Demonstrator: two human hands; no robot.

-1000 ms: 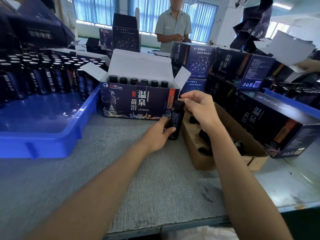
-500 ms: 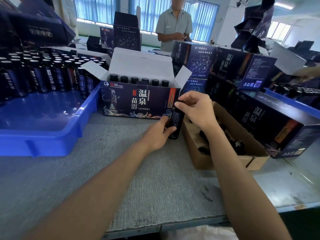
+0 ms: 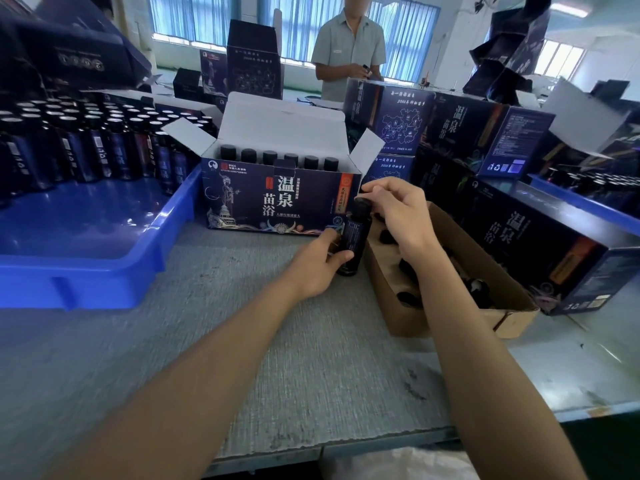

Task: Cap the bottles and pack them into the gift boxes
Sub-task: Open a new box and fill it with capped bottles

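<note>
A dark bottle stands upright on the grey table just right of the open gift box. My left hand grips the bottle's lower body. My right hand pinches a black cap sitting on the bottle's neck. The gift box holds a row of several capped bottles, its lid flap raised. A brown cardboard box with loose black caps sits under my right wrist.
A blue tray at left carries many uncapped bottles along its far side. Closed gift boxes are stacked at right and behind. A person stands across the table. The table's front edge runs near me.
My right hand has shifted slightly on top of the bottle, fingers now pinching the cap at its neck. The left hand and bottle stay in place.
</note>
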